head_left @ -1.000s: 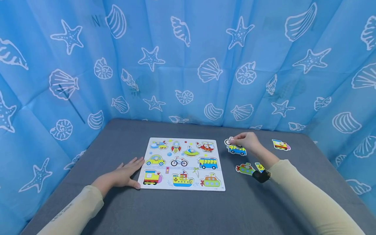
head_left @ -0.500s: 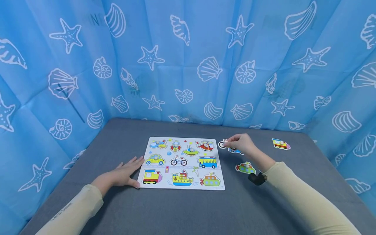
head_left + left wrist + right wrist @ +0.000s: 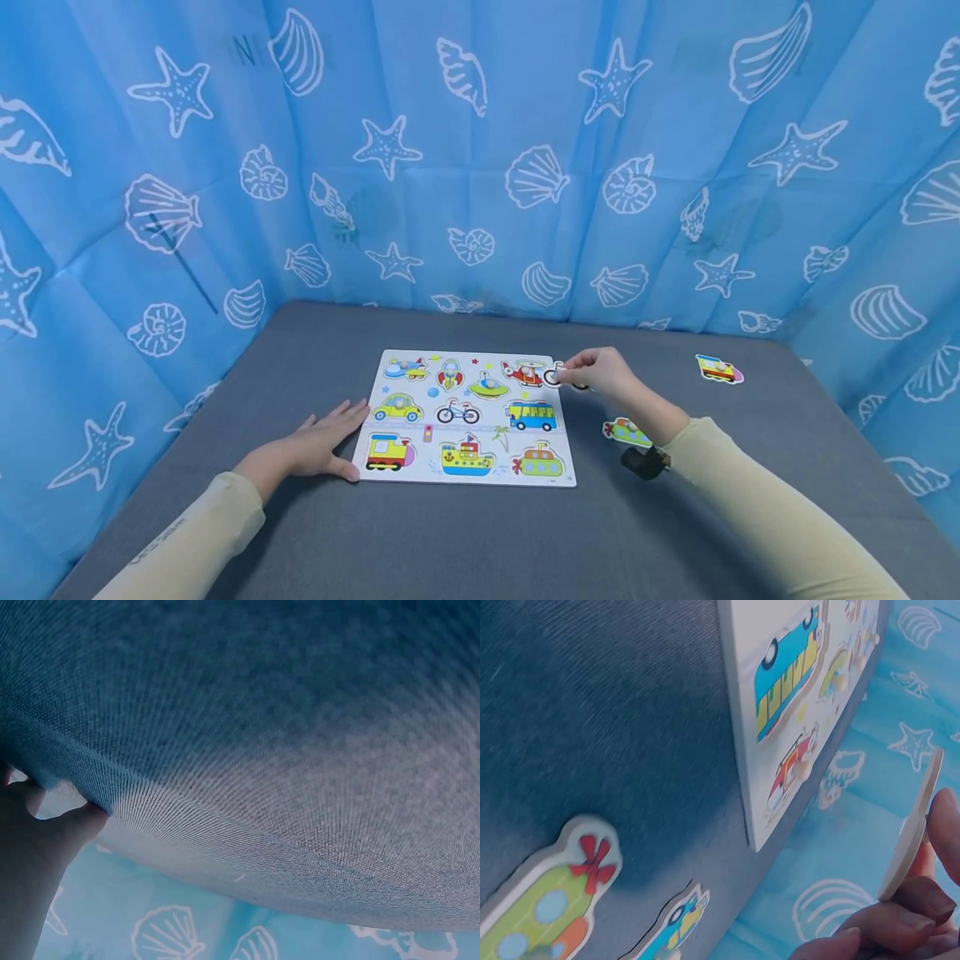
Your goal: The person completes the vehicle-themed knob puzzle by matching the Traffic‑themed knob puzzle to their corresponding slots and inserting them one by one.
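A white puzzle board printed with vehicles lies flat on the table. My left hand rests at its left edge, fingers spread and thumb near the lower corner; the left wrist view catches only part of this hand. My right hand pinches a bicycle puzzle piece over the board's upper right edge, beside the knobbed helicopter piece. Seen from the right wrist, the bicycle piece is tilted edge-on and raised off the table. The board's printed bicycle carries no knob.
Right of the board lie a submarine piece, partly behind my right wrist, and a train piece. A bus piece shows in the right wrist view. The grey table ends at a blue shell-patterned curtain.
My right hand has carried the bicycle piece leftward from above the bus piece to the board's upper right edge. My left hand has stayed in place.
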The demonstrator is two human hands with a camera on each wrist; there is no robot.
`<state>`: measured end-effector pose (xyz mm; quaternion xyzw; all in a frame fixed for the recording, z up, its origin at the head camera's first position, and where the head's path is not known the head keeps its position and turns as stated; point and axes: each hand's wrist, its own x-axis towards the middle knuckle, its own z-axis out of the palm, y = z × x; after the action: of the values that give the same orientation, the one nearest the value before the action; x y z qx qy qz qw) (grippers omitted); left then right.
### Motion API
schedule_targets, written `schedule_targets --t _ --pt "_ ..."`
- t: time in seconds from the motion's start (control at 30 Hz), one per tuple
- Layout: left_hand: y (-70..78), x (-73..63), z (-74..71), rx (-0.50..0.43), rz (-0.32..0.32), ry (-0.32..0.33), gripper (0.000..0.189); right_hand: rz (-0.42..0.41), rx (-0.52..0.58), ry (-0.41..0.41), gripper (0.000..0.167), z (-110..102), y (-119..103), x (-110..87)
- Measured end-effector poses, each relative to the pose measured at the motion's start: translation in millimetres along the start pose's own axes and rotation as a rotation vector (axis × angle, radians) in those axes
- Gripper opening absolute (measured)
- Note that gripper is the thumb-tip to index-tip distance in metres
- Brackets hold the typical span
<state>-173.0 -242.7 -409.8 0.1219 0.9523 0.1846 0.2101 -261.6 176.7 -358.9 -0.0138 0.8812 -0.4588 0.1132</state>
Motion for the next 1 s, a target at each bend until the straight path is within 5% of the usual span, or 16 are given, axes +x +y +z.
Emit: schedule_targets --t 1.0 --pt "-2.4 1.5 1.5 -0.004 0.001 0.003 0.11 0.017 0.032 -0.073 0.015 56 -16 3.9"
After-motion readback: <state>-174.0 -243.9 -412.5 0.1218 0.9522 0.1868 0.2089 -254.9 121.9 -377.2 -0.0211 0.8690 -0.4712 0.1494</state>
